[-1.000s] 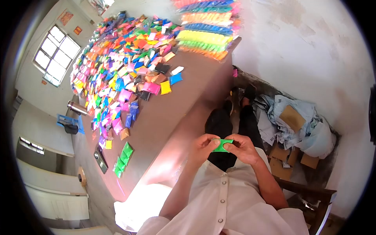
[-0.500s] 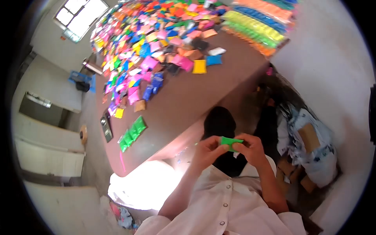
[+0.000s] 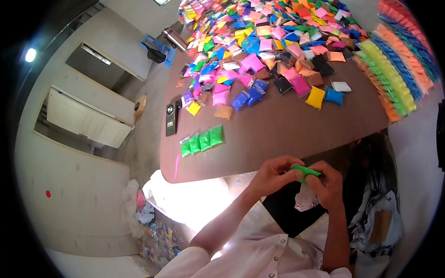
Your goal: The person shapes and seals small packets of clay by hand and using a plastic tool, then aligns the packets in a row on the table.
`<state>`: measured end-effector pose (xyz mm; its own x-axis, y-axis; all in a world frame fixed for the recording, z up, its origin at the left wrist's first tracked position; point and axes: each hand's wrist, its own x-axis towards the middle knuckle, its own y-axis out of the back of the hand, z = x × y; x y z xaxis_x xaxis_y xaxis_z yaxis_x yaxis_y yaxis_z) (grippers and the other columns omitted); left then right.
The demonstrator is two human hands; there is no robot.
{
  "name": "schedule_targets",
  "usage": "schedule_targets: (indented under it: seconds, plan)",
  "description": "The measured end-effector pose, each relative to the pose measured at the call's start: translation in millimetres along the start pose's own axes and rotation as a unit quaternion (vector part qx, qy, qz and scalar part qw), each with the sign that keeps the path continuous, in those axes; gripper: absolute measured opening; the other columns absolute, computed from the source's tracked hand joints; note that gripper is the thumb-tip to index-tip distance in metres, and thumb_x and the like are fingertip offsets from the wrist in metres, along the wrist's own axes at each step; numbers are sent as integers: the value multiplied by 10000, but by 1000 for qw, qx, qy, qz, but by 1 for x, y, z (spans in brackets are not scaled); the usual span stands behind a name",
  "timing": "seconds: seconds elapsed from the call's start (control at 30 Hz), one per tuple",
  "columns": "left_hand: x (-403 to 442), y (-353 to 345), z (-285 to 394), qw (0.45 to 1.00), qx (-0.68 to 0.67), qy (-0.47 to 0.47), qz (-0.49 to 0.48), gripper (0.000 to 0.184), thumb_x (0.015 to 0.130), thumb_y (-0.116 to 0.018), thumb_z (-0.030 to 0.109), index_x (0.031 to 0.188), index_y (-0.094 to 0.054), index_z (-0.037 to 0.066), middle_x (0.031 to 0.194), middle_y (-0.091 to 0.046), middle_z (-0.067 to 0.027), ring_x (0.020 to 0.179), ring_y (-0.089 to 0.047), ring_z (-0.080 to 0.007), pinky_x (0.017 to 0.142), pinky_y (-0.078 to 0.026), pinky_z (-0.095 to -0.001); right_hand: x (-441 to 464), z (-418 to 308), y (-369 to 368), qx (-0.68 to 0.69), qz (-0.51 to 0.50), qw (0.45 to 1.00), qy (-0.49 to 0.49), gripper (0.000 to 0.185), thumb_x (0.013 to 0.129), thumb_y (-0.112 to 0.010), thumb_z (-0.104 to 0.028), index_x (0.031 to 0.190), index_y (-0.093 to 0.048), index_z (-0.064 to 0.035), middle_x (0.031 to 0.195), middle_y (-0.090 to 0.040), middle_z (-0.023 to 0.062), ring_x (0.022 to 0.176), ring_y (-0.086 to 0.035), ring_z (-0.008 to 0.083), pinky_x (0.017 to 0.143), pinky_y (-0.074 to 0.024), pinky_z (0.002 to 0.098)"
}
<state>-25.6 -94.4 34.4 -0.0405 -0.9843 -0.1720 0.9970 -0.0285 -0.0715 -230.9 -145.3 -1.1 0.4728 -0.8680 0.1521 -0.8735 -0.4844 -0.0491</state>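
Note:
A small green packet (image 3: 306,172) is pinched between my two hands, over my lap near the table's front edge. My left hand (image 3: 279,175) grips its left end with thumb and fingers. On its right end, my right hand (image 3: 327,183) is closed in the same way. Several green packets (image 3: 202,140) lie overlapping in a row on the brown table (image 3: 264,134), left of my hands. Beyond them a large heap of coloured packets (image 3: 252,62) covers the far part of the table.
A black device (image 3: 171,119) and a pink strip (image 3: 177,166) lie near the table's left edge. A metal flask (image 3: 175,39) stands behind. Rows of coloured packets (image 3: 389,69) are at the right. Plastic bags (image 3: 378,213) lie on the floor at the right.
The view has swung left and closer to the table, so my hands appear further right and nearer its edge. Both hands still hold the green packet, which now looks tilted.

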Motion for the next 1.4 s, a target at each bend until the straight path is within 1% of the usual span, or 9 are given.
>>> schedule_targets:
  seconds: [0.23, 0.33, 0.53, 0.73, 0.8, 0.93, 1.0, 1.23, 1.4]
  plan:
    - [28, 38, -7, 999, -45, -14, -4, 193, 989, -712, 132, 1147, -696, 21, 1040, -713, -33, 960, -668, -90, 847, -541, -239, 42, -16, -13, -14, -27, 999, -37, 143, 907, -723, -64, 1025, -672, 0, 850, -648, 28, 757, -580, 78, 689, -464, 249]
    - [34, 49, 2, 995, -93, 32, -30, 200, 986, -713, 125, 1155, -696, 21, 1062, -714, -33, 991, -666, -94, 875, -542, -257, 53, -14, -17, -13, -30, 999, -44, 157, 930, -723, -87, 1049, -675, 3, 851, -644, 15, 746, -576, 76, 681, -463, 245]
    - [49, 65, -3, 998, -51, -12, 27, 184, 982, -705, 113, 1124, -702, -5, 1004, -724, -19, 916, -655, -66, 791, -524, -233, 80, -7, -20, -7, -2, 996, -94, 211, 960, -725, -145, 1114, -689, -5, 894, -643, 0, 776, -566, 63, 682, -461, 231]
    - [70, 90, -12, 997, -63, -41, 10, 192, 960, -730, 124, 1104, -710, -2, 974, -712, -6, 889, -623, -44, 779, -517, -238, 101, 0, -31, -86, -30, 994, -64, 205, 990, -694, -154, 1137, -687, -11, 922, -638, -6, 788, -553, 43, 670, -446, 207]
    - [78, 99, -2, 1000, 9, -27, -5, 170, 958, -736, 138, 1061, -719, 4, 933, -700, 11, 852, -614, -48, 744, -512, -240, 110, 13, -31, -75, -4, 996, -53, 209, 1000, -687, -173, 1138, -685, -15, 925, -634, -13, 786, -550, 37, 663, -440, 200]
    - [102, 99, -6, 996, -39, -71, -23, 191, 946, -738, 132, 1092, -715, 11, 938, -698, 10, 848, -609, -51, 733, -498, -238, 116, 22, -38, -78, 65, 992, -71, 209, 1007, -681, -183, 1139, -684, -22, 915, -626, -21, 771, -534, 30, 642, -428, 198]
    - [116, 101, -5, 995, 54, -61, -62, 201, 914, -757, 133, 1069, -719, 10, 877, -687, 15, 795, -578, -46, 683, -464, -239, 114, 25, -36, -102, 98, 988, -69, 201, 1014, -672, -187, 1139, -682, -30, 918, -628, -19, 749, -528, 28, 613, -424, 196]
    - [137, 107, -16, 988, 15, -129, -88, 185, 881, -758, 125, 1027, -728, 15, 822, -675, -5, 761, -553, -53, 670, -457, -259, 118, 23, -48, -131, 146, 979, -56, 189, 1032, -631, -192, 1148, -668, -47, 905, -625, -25, 700, -515, 18, 574, -405, 175]
    - [135, 106, -13, 979, 76, -177, -72, 229, 844, -797, 178, 996, -733, 19, 793, -663, -33, 730, -566, -76, 624, -463, -284, 114, 32, -31, -128, 144, 978, -83, 222, 1050, -599, -239, 1154, -664, -53, 895, -621, -40, 674, -483, 4, 552, -370, 179]
